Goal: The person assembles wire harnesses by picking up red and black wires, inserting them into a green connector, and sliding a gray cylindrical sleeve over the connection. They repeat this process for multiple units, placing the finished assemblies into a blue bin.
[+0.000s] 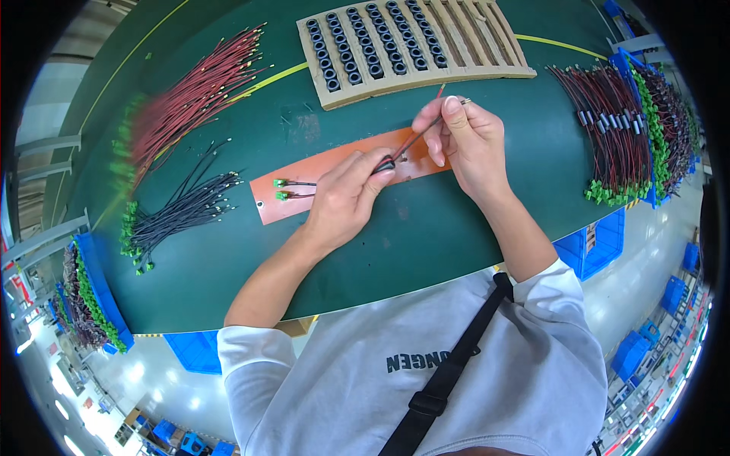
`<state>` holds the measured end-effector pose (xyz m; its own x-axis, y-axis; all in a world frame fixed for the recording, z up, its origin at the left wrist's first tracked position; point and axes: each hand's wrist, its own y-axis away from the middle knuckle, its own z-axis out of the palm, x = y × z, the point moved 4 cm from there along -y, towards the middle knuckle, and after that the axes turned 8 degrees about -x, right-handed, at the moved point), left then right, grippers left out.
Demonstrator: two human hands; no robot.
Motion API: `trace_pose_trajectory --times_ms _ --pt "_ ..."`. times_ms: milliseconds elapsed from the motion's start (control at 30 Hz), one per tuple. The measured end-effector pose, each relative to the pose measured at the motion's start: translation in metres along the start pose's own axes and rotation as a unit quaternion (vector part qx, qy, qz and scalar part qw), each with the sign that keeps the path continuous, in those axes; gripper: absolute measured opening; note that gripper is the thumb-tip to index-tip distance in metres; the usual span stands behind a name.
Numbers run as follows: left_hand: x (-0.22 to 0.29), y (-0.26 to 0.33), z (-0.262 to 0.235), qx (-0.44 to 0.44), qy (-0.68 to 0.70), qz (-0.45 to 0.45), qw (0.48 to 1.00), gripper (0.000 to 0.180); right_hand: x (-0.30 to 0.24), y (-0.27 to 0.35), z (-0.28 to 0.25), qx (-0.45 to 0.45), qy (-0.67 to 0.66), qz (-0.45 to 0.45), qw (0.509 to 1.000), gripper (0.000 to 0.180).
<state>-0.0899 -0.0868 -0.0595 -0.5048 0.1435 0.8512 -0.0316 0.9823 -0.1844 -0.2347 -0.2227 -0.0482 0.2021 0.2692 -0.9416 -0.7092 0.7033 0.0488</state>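
My left hand (344, 199) is closed around a black ring core (386, 164), with wires running through its grip. Two green connectors (283, 196) on black leads stick out from under that hand to the left. Beyond the ring, a red and a black wire (414, 140) stretch up to my right hand (477, 144), which pinches them near their ends between thumb and fingers. Both hands are held over a long orange-brown board (275, 207) on the green table. The inside of the left grip is hidden.
A cardboard tray (418, 82) at the back holds rows of black ring cores (353, 53). Bundles of red wires (205, 87) and black wires (186, 201) lie at left. Finished-looking leads with grey cylinders (612, 121) lie right, beside a blue bin (635, 83).
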Motion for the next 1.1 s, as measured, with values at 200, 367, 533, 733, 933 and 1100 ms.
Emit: trace_pose_trajectory --times_ms 200,367,533,733,933,1100 --pt "-0.002 -0.002 -0.007 0.046 0.055 0.009 0.997 0.027 0.011 0.002 -0.027 0.080 -0.086 -0.138 0.983 0.040" --pt "-0.001 -0.003 -0.007 0.022 0.073 -0.002 0.997 0.029 0.008 0.006 0.002 -0.084 -0.018 -0.017 0.996 0.044" --pt "0.001 -0.002 -0.006 0.005 0.052 -0.005 0.999 0.031 0.016 0.004 -0.008 -0.061 -0.021 0.009 0.998 0.036" --pt "0.001 -0.004 -0.004 0.009 0.022 0.020 1.000 0.037 0.011 0.004 -0.011 -0.017 0.048 -0.004 0.999 0.038" --pt "0.000 -0.003 -0.002 0.007 0.023 0.025 0.999 0.038 0.012 0.005 -0.014 -0.018 0.059 0.000 0.998 0.037" --pt "0.000 -0.003 -0.008 -0.020 0.078 -0.010 0.997 0.037 0.010 0.006 -0.012 -0.020 0.058 -0.013 0.998 0.035"
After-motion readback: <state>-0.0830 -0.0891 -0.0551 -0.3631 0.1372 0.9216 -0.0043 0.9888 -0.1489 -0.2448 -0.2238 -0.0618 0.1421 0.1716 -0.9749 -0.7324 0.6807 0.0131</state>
